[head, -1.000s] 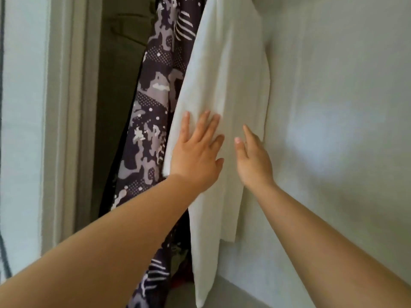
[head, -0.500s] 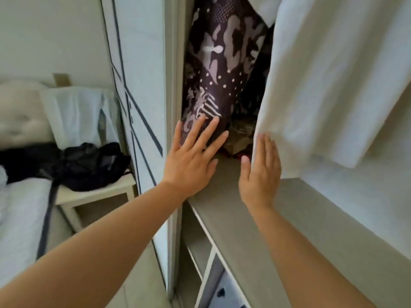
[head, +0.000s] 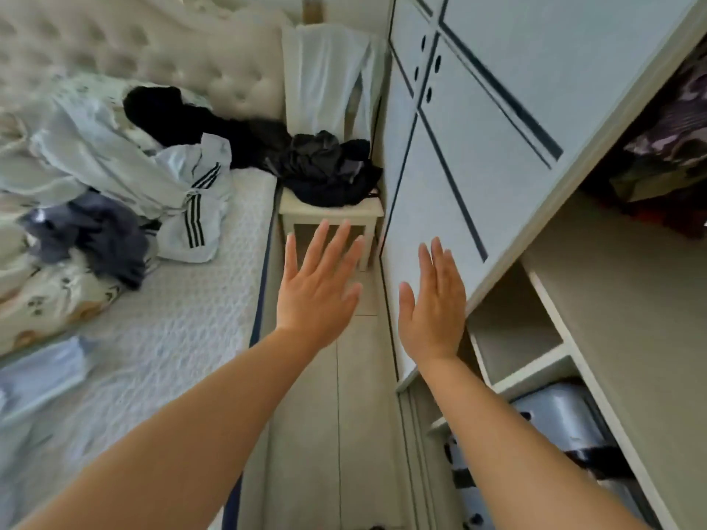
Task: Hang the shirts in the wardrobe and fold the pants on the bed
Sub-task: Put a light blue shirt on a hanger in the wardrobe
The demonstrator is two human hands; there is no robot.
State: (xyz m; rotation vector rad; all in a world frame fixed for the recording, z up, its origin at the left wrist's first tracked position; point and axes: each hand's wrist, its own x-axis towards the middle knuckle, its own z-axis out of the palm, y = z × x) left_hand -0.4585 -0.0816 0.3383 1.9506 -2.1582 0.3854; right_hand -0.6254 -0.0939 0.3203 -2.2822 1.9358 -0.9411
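My left hand [head: 319, 285] and my right hand [head: 432, 304] are stretched out in front of me with straight fingers, holding nothing, above the floor strip between bed and wardrobe. On the bed [head: 164, 323] at left lies a heap of clothes: a white garment with black stripes [head: 195, 208], a grey-blue one [head: 95, 235] and a black one [head: 172, 112]. The wardrobe door [head: 478, 147] stands open at right. Inside the wardrobe, a camouflage-patterned garment [head: 677, 135] shows at the right edge.
A small white bedside table [head: 329, 214] carries a dark crumpled garment [head: 325, 170]; a pale cloth [head: 325, 78] hangs behind it. Wardrobe shelves [head: 619, 307] are at right, with a light suitcase [head: 566, 426] below. A folded light-blue piece [head: 42, 376] lies on the bed's near side.
My view has swung from the hanging white shirt in the wardrobe left and down to the bed. Both hands have left the hanging clothes and now hover open in the air.
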